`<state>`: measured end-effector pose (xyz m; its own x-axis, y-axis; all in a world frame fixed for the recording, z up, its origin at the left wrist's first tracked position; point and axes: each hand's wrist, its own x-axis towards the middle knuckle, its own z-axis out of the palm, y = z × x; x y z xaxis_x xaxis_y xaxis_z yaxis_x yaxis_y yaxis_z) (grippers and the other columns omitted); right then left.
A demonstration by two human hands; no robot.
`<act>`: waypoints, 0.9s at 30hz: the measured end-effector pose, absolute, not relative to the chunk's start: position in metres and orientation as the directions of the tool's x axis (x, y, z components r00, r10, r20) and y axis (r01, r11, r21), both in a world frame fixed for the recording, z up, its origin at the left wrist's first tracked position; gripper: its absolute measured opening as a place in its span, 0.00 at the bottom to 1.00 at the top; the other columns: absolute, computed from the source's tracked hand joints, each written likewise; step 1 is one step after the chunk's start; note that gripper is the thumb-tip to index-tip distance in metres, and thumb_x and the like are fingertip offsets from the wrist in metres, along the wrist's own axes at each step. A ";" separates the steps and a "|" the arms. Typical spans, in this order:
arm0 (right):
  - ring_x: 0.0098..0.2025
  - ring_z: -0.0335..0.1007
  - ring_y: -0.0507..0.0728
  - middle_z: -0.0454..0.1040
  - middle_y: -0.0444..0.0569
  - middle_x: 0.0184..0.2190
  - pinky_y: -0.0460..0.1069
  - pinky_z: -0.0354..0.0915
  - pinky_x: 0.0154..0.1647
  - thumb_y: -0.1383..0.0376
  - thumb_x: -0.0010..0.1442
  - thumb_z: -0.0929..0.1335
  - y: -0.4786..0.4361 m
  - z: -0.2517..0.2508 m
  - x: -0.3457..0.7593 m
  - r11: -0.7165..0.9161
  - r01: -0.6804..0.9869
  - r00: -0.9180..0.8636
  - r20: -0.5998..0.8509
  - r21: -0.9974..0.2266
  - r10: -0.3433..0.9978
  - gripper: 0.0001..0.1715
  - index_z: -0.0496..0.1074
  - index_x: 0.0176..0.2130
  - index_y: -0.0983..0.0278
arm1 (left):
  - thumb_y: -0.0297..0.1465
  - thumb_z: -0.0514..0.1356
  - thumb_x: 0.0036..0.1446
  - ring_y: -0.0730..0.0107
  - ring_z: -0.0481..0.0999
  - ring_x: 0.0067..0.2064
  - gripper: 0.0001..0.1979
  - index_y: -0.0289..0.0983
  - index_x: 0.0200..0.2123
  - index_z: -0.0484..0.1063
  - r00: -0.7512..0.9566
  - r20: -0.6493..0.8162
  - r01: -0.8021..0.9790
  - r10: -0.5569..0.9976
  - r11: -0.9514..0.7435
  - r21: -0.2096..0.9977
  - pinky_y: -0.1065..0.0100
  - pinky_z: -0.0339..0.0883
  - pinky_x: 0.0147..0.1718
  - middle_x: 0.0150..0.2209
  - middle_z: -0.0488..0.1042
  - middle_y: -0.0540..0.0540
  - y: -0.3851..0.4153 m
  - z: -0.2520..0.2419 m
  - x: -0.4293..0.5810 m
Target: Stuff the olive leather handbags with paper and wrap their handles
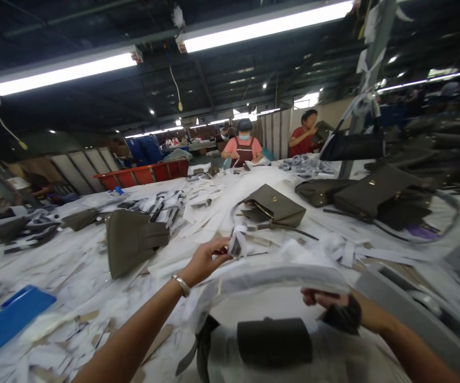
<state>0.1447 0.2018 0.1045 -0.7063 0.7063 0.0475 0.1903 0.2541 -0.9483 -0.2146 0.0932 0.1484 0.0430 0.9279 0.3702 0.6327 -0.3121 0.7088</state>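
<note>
My left hand (209,258) reaches forward at the middle, its thumb and fingers closed on a small grey and white wrapped piece (236,242). That piece lies beside an olive handbag (283,205) with a wrapped handle. Nearer to me, a dark bag (274,341) with pale wrapping stands at the bottom, its wrapped handle (269,276) arching up. My right hand (327,300) is at the right end of this handle, behind a dark strap part; the fingertips show through the arch, and what they hold, if anything, is hidden.
White paper scraps cover the table (86,255). An olive bag (130,242) stands at left, a blue tray (14,322) at lower left, a grey box (409,314) at right. More bags (377,194) lie at right. Two people sit across the table, near a red bin (145,174).
</note>
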 end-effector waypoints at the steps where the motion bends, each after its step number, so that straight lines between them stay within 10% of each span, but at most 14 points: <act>1: 0.40 0.75 0.63 0.79 0.53 0.35 0.55 0.71 0.43 0.47 0.54 0.72 0.199 0.118 0.146 0.262 0.194 -0.715 0.046 -0.945 0.698 0.23 0.79 0.35 0.64 | 0.41 0.62 0.58 0.58 0.77 0.47 0.16 0.38 0.45 0.78 0.094 0.345 0.603 0.934 -0.329 0.727 0.62 0.73 0.45 0.53 0.75 0.41 0.086 0.149 -0.198; 7: 0.31 0.70 0.55 0.77 0.47 0.30 0.48 0.66 0.33 0.50 0.64 0.66 0.127 0.182 0.154 0.489 0.069 -0.075 0.484 -0.870 0.872 0.19 0.77 0.38 0.60 | 0.40 0.67 0.54 0.55 0.78 0.43 0.21 0.34 0.47 0.76 0.229 0.264 0.568 0.937 -0.348 0.746 0.62 0.71 0.45 0.42 0.80 0.42 0.055 0.161 -0.154; 13: 0.24 0.68 0.52 0.77 0.47 0.28 0.46 0.64 0.25 0.50 0.61 0.69 0.038 0.161 0.136 0.201 -0.043 -0.623 0.184 -0.979 0.760 0.19 0.79 0.37 0.62 | 0.41 0.64 0.56 0.54 0.77 0.47 0.21 0.32 0.47 0.76 0.250 0.282 0.627 0.926 -0.377 0.682 0.60 0.70 0.48 0.46 0.79 0.38 0.036 0.192 -0.155; 19: 0.39 0.73 0.55 0.77 0.51 0.46 0.47 0.69 0.37 0.49 0.59 0.71 0.043 0.142 0.085 -0.311 -0.409 -0.626 0.016 -0.858 0.779 0.23 0.76 0.47 0.61 | 0.40 0.67 0.52 0.60 0.78 0.40 0.13 0.36 0.34 0.80 0.393 0.188 0.620 0.900 -0.411 0.668 0.66 0.70 0.43 0.37 0.80 0.44 0.019 0.216 -0.138; 27: 0.35 0.68 0.51 0.75 0.43 0.35 0.43 0.64 0.33 0.53 0.52 0.77 0.041 0.138 0.078 -0.310 -0.482 -0.576 0.030 -0.820 0.817 0.18 0.76 0.39 0.60 | 0.44 0.68 0.49 0.55 0.76 0.48 0.23 0.38 0.46 0.78 0.270 0.194 0.575 0.943 -0.319 0.753 0.61 0.68 0.48 0.48 0.78 0.41 0.004 0.219 -0.133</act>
<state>0.0782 0.0408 0.1377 -0.5763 0.8167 0.0302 -0.4819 -0.3097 -0.8196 -0.1328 0.0040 0.2188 0.2699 0.9432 0.1938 0.5747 -0.3193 0.7535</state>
